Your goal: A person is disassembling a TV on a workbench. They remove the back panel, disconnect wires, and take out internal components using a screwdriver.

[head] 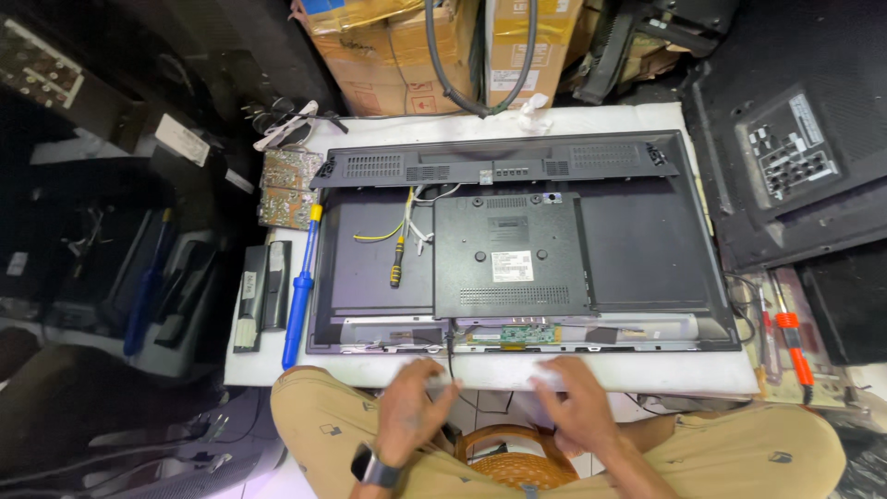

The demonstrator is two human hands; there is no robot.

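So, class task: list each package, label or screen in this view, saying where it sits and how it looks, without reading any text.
Flat-screen television: face down on the white table, black back, bottom edge opened.
White label: small rectangle on the television's centre back cover.
Cardboard boxes: stacked behind the table, brown with yellow tape.
White tag: rectangle on dark equipment, upper left.
Second set's label panel: grey, right.

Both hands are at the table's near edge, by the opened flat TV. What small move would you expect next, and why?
Probably a short reach forward with the right hand to the green circuit strip. It lies exposed along the television's near edge, just beyond both hands; the left hand is empty too.
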